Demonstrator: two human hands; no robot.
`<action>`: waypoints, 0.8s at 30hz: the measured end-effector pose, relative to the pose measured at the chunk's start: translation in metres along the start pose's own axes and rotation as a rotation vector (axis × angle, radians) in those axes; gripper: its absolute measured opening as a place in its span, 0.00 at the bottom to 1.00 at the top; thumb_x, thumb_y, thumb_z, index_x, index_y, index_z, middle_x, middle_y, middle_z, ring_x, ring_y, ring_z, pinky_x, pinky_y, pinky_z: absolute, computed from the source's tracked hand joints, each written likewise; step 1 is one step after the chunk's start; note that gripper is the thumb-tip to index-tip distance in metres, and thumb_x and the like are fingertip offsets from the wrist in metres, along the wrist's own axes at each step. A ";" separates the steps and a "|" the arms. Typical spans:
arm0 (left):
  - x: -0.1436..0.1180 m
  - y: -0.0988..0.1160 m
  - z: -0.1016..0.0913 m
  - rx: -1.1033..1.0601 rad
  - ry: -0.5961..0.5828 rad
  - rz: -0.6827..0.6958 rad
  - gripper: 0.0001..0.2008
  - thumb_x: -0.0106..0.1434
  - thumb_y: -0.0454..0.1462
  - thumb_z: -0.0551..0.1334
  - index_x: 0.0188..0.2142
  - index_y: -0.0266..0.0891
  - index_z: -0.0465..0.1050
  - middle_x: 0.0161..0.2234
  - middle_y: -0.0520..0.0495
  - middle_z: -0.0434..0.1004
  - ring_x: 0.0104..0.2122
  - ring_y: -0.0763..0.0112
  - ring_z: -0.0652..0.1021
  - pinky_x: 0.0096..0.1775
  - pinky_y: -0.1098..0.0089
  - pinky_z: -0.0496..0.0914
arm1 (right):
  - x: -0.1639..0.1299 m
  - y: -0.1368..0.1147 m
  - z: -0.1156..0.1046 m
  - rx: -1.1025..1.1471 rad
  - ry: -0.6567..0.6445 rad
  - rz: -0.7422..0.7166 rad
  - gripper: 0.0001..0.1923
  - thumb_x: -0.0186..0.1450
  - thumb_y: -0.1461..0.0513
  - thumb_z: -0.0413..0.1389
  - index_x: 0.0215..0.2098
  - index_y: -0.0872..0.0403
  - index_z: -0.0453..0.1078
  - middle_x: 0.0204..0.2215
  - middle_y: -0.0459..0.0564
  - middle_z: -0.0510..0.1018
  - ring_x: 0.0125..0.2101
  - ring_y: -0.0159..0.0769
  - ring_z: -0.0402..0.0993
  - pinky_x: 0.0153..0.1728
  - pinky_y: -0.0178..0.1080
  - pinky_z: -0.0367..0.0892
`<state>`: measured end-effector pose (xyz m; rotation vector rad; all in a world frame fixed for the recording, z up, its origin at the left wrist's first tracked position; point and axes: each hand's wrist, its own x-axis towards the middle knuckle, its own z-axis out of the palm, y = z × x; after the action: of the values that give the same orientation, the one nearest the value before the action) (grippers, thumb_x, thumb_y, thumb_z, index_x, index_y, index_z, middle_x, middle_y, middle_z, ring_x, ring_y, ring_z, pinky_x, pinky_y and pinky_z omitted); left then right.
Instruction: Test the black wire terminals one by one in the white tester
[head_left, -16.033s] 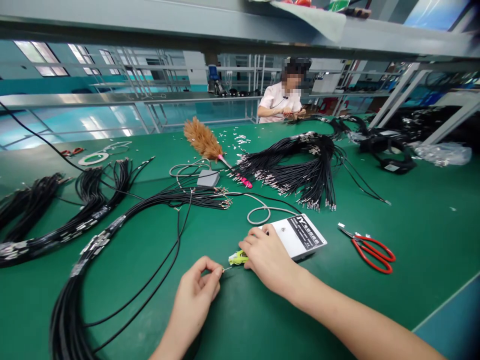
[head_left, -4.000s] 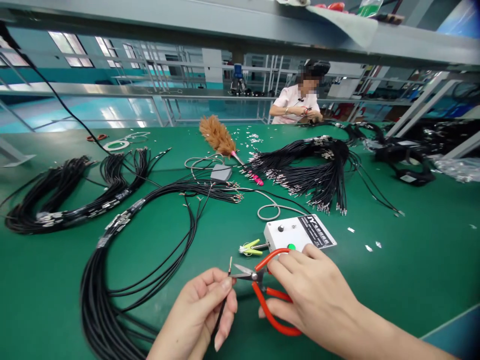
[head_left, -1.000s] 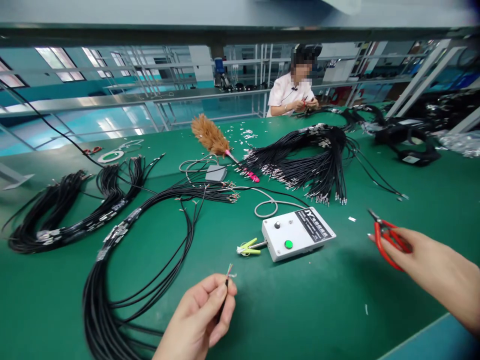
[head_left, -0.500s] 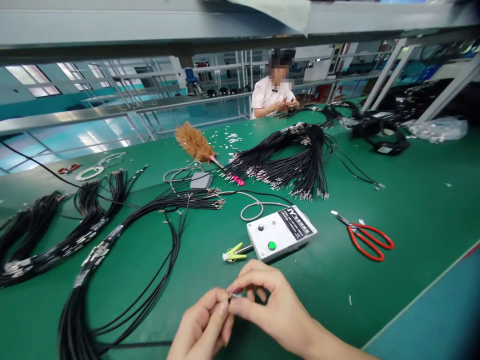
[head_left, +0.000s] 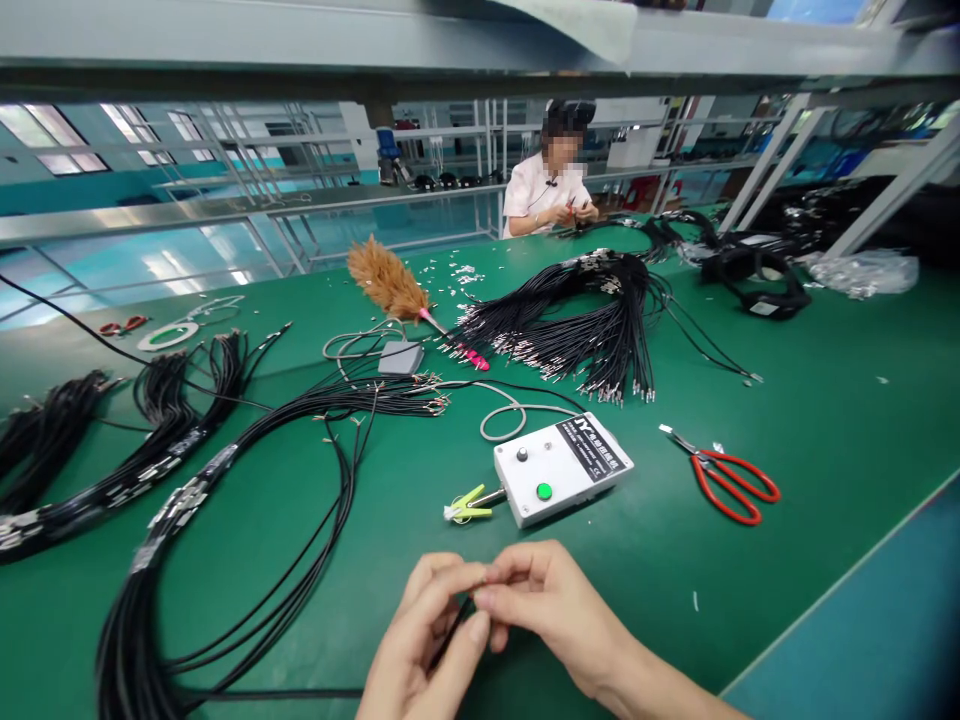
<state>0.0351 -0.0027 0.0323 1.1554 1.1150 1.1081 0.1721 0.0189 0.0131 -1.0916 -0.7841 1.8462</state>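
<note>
My left hand (head_left: 431, 640) is closed around a black cable (head_left: 453, 634), which runs up between its thumb and fingers. Fingertips of my right hand (head_left: 544, 605) pinch at the cable's end, touching the left fingers; that end is hidden by them. Just beyond both hands stands a white control box (head_left: 566, 468) with a green button and a black label. A yellow-green clip (head_left: 469, 505) sits on the shaft at the box's left side. Left of my hands, a bundle of black cables (head_left: 259, 440) curves over the green table (head_left: 645, 580).
Red-handled scissors (head_left: 731, 485) lie to the right. Beyond the box are a fanned cable bundle (head_left: 577, 320), a brown duster (head_left: 386, 280) and a grey pedal (head_left: 400, 357). A co-worker (head_left: 551, 190) sits across the table. A shelf beam (head_left: 300, 45) crosses overhead.
My left hand has shifted right and wraps further over the cable. The right fingertips have drawn closer together, and the metal-looking end between them is now covered. The view has shifted slightly.
</note>
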 end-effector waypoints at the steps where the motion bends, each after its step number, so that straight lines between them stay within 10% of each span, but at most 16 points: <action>1: 0.001 -0.003 0.000 -0.039 0.013 -0.034 0.11 0.54 0.47 0.71 0.33 0.46 0.81 0.35 0.50 0.70 0.31 0.70 0.76 0.31 0.75 0.72 | -0.001 0.000 0.000 -0.010 0.010 0.017 0.23 0.41 0.51 0.73 0.23 0.59 0.71 0.16 0.43 0.74 0.17 0.27 0.70 0.24 0.30 0.64; 7: 0.004 -0.025 -0.006 -0.045 0.133 -0.189 0.15 0.58 0.49 0.67 0.32 0.40 0.75 0.26 0.55 0.69 0.12 0.87 0.60 0.17 0.80 0.51 | -0.008 -0.002 -0.001 -0.271 0.035 -0.052 0.13 0.55 0.56 0.64 0.25 0.57 0.70 0.17 0.43 0.73 0.21 0.31 0.73 0.25 0.31 0.63; 14: 0.000 -0.025 -0.008 0.439 0.043 0.316 0.09 0.66 0.35 0.57 0.31 0.44 0.75 0.29 0.50 0.73 0.29 0.67 0.74 0.35 0.72 0.69 | -0.016 -0.016 -0.005 -0.929 0.064 -0.354 0.06 0.63 0.66 0.56 0.28 0.53 0.71 0.26 0.42 0.76 0.26 0.30 0.72 0.27 0.32 0.61; 20: 0.013 -0.024 -0.013 0.131 0.011 -0.180 0.18 0.59 0.53 0.64 0.29 0.40 0.72 0.22 0.55 0.66 0.21 0.75 0.65 0.21 0.78 0.60 | -0.016 -0.021 -0.019 -1.241 0.077 -0.595 0.05 0.67 0.66 0.55 0.37 0.51 0.72 0.34 0.43 0.78 0.33 0.34 0.73 0.36 0.36 0.60; 24: 0.022 -0.018 -0.017 0.044 0.016 -0.262 0.24 0.52 0.58 0.67 0.28 0.38 0.71 0.20 0.56 0.63 0.18 0.79 0.60 0.19 0.80 0.55 | -0.011 -0.027 -0.013 -1.531 0.034 -0.796 0.09 0.65 0.62 0.61 0.43 0.53 0.70 0.39 0.47 0.78 0.39 0.40 0.72 0.39 0.40 0.58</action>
<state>0.0222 0.0193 0.0119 1.0021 1.2691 0.8948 0.1959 0.0224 0.0340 -1.2720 -2.3116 0.3160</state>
